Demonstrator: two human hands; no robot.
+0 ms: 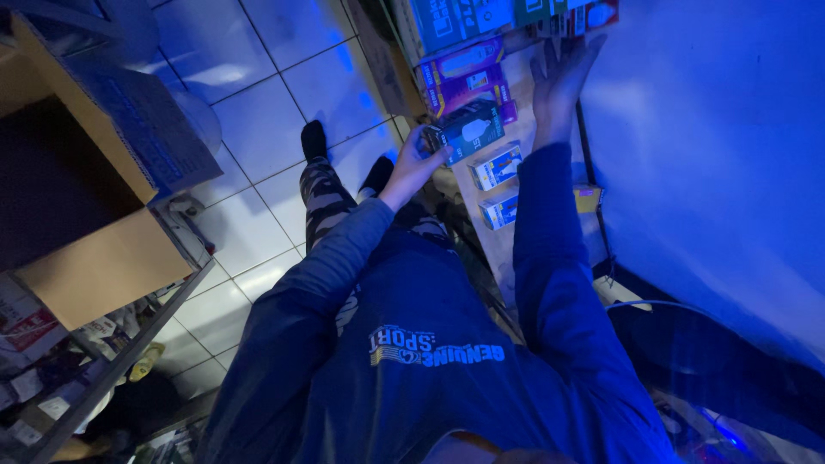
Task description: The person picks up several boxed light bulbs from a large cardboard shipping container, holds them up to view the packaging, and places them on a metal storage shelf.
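A shelf (522,129) ran ahead along the wall (713,129) on the right. The left hand (414,165) held a bulb box (471,131) at its near edge, two smaller boxes (498,185) just nearer. The right hand (560,82) lay beyond, beside stacked boxes (468,79). A large carton (82,185) sat far left, above the tiled floor (258,112).

- Small bulb boxes (497,167) are crowding the narrow wooden shelf (516,245), leaving only thin bare strips between them.
- The wall (713,146) is closing off the shelf's far side — no passage there.
- Purple boxes (468,77) and a bigger teal box (451,21) are blocking the shelf's far end.
- The tiled floor (258,112) is lying open beside the shelf — wide room for an arm.
- A large cardboard box (94,172) is jutting out over the floor on the other side.
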